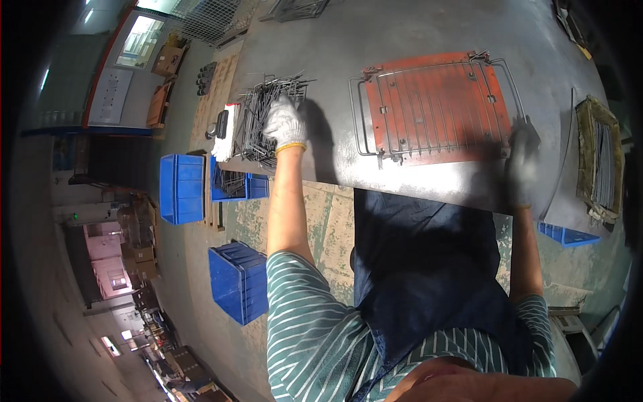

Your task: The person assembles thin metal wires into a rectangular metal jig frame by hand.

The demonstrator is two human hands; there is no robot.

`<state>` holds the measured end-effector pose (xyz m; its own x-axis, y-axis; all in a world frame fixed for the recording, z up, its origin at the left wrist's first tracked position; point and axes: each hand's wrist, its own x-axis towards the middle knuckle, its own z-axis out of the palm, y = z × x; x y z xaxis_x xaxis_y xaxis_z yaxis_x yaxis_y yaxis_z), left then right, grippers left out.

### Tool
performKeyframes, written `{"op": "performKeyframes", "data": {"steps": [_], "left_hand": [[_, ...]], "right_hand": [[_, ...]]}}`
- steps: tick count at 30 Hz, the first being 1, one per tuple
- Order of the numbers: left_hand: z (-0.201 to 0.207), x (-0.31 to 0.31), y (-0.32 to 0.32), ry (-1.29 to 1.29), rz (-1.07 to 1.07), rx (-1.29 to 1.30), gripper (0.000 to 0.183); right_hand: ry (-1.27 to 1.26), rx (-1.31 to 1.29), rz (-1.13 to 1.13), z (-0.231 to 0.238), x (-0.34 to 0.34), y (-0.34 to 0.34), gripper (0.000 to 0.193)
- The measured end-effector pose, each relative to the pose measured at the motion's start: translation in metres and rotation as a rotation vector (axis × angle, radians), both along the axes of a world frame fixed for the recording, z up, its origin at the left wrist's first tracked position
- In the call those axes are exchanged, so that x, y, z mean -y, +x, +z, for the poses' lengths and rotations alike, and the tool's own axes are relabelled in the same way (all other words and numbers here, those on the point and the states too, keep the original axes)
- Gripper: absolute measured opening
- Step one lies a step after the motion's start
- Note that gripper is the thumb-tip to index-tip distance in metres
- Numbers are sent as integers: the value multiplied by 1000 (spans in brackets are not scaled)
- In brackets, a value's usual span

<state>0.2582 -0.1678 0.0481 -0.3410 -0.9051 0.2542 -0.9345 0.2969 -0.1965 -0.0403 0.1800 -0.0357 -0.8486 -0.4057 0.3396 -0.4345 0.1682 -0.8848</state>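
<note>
My left hand, in a white knitted glove, is over a pile of thin metal rods at the table's left edge. Its fingers curl in among the rods; what they grip, if anything, is hidden. To the right lies a red fixture plate with several parallel wires across it and a bent wire frame around it, its ends standing out at both sides. Beside the plate's right side, my gloved right hand is smeared by motion, so its fingers cannot be made out.
The grey metal table carries a white and red glove beside the rods. A worn tray of rods sits at the far right. Blue bins stand left of the table, another bin on the floor nearer me.
</note>
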Motion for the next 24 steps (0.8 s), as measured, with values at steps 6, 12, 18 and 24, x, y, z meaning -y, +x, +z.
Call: {"op": "performKeyframes", "data": {"steps": [6,12,18,24], "left_hand": [[0,19,12,397,89,-271,39],[27,-33,-18,1386,-130,-1672,39],[19,-126,-96,1770,-58,-1765,30],[5,-118,-107,1383,-233,-1194,31]], "right_hand": [[86,-224,8,7,-14,-9,31],[372,22,94,79,-22,30,31],[103,61,685,62,50,124,45],[236,-557,549,31,67,119,43]]}}
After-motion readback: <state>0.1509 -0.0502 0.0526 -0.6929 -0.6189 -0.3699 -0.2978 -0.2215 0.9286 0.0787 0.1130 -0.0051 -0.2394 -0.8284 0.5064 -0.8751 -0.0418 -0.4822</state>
